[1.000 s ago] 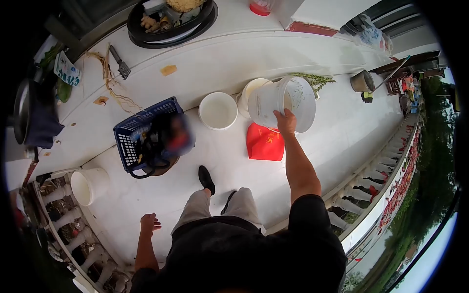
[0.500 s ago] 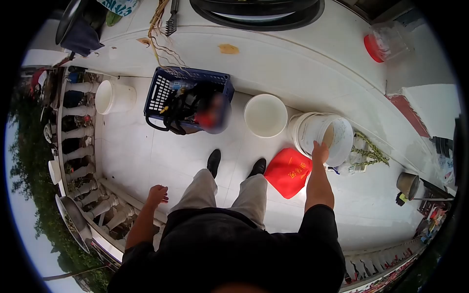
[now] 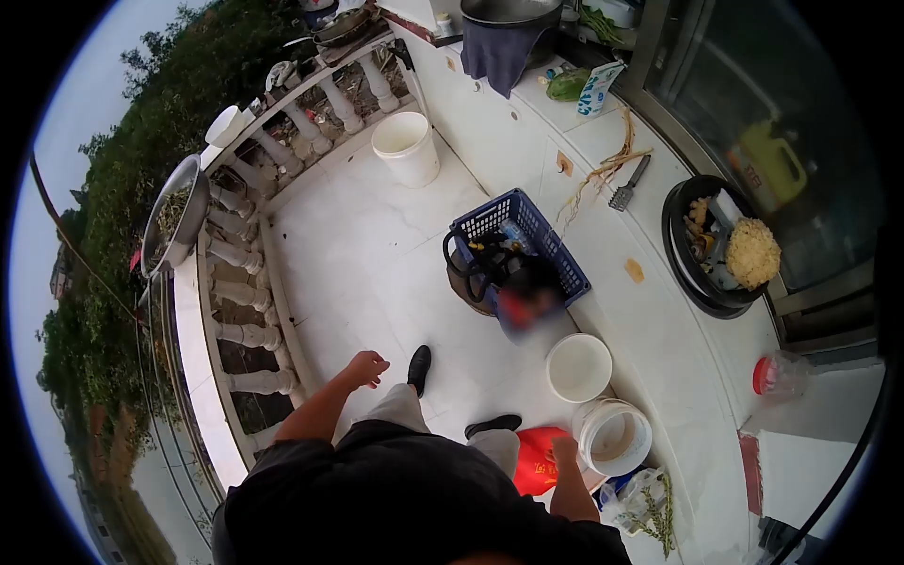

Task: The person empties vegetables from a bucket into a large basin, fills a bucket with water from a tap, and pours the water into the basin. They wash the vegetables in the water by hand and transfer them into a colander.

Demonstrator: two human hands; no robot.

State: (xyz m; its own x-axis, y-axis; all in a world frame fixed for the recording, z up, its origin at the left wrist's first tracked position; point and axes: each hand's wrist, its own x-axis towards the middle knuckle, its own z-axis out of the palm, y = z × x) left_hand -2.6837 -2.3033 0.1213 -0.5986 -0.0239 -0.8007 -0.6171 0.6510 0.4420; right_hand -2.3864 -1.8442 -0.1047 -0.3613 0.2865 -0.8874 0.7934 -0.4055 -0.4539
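My left hand hangs out over the white tiled floor, its fingers loosely bent with nothing in them. Low at the right, my right hand is above a red bag, just left of the stacked white buckets. Its fingers are too small and blurred for me to make out whether they hold anything. A single white bucket stands against that stack. Farther along the wall sits a blue plastic basket with black straps and a bottle inside.
A white bucket stands near the balustrade. On the ledge lie a scraper-like tool, dry roots and a black basin of food scraps. A metal bowl rests on the railing. Green stems lie beside the buckets.
The view has swung left toward the balustrade and hillside. My right hand has come off the stacked bucket's rim and is now beside it, over the red bag. My left hand still hangs free.
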